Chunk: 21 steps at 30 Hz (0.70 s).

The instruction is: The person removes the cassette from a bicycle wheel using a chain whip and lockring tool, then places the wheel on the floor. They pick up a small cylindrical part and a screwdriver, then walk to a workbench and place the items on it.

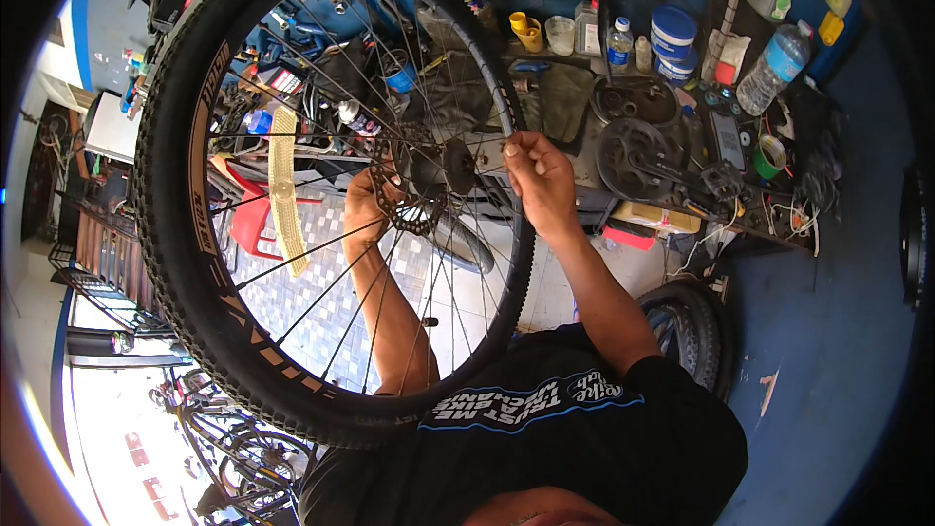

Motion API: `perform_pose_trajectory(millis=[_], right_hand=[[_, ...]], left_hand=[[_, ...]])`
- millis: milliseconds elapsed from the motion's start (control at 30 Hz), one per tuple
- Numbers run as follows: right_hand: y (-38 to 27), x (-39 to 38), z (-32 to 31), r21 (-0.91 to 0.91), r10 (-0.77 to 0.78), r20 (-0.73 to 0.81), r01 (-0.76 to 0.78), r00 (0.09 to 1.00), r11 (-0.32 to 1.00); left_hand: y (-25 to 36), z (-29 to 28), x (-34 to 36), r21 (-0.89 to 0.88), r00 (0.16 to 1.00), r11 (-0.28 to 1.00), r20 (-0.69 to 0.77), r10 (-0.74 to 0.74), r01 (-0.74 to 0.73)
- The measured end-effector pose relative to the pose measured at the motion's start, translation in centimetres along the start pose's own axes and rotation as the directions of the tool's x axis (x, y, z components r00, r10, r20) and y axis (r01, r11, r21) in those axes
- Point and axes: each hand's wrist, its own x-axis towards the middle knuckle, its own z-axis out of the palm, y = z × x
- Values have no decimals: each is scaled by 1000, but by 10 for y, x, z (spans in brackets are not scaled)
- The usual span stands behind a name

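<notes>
A large bicycle wheel [159,166] with a black knobby tyre stands upright before me, its lower edge against my black shirt. At its middle is a black hub [427,168], with a disc brake rotor [413,217] on the left side. My left hand [365,203] shows through the spokes beside the rotor, fingers curled in at the hub's left end; what they grip is hidden. On the other side, my right hand [542,175] is closed in a pinch just off the hub's right end. Whatever small part lies between its fingertips is too small to name.
A cluttered workbench holds a crankset [638,158], a dark metal tray [633,97], a water bottle [774,68], blue-and-white tubs [672,31] and yellow cups [526,31]. Another tyre [706,331] stands low at right. A red chair [251,214] and several bicycles [243,463] are at left.
</notes>
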Motion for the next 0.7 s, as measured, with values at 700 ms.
perform_pose_trajectory(millis=[700], right_hand=[[5, 4, 28, -577, -476, 103, 442, 874, 687]], left_hand=[[1, -6, -3, -98, 999, 995, 44, -16, 20]])
